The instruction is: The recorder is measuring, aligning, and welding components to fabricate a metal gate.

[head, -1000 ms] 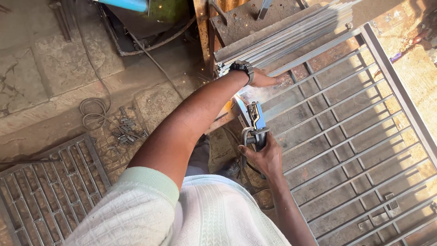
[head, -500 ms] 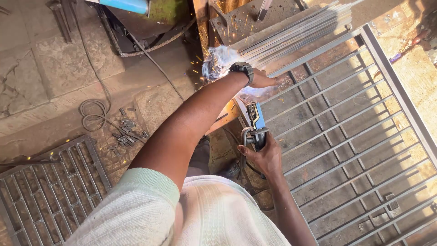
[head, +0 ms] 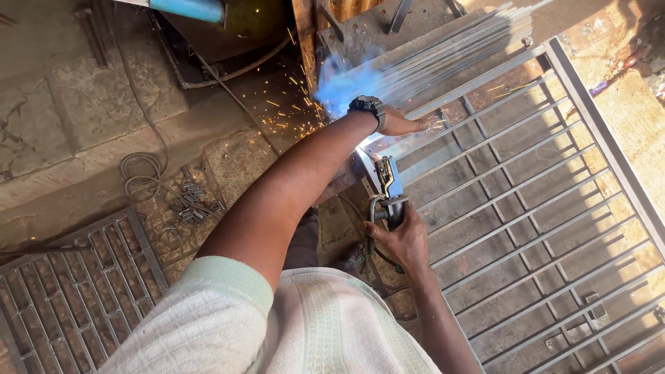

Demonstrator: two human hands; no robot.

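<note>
Head view: our right hand (head: 405,239) has its fingers wrapped round the blue welding holder (head: 386,187) at the grey metal gate's (head: 526,208) left edge, sparks flying there. Our left hand (head: 400,123), fingers flat, presses a gate bar; open floor lies left.

coiled wire (head: 140,173), scattered metal offcuts (head: 194,201), small grille (head: 76,291), blue cylinder (head: 187,10)

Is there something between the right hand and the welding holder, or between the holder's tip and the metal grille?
Nothing visible. The right hand grips the holder directly, and its tip reaches the grille at the bright arc beside the left hand.
</note>
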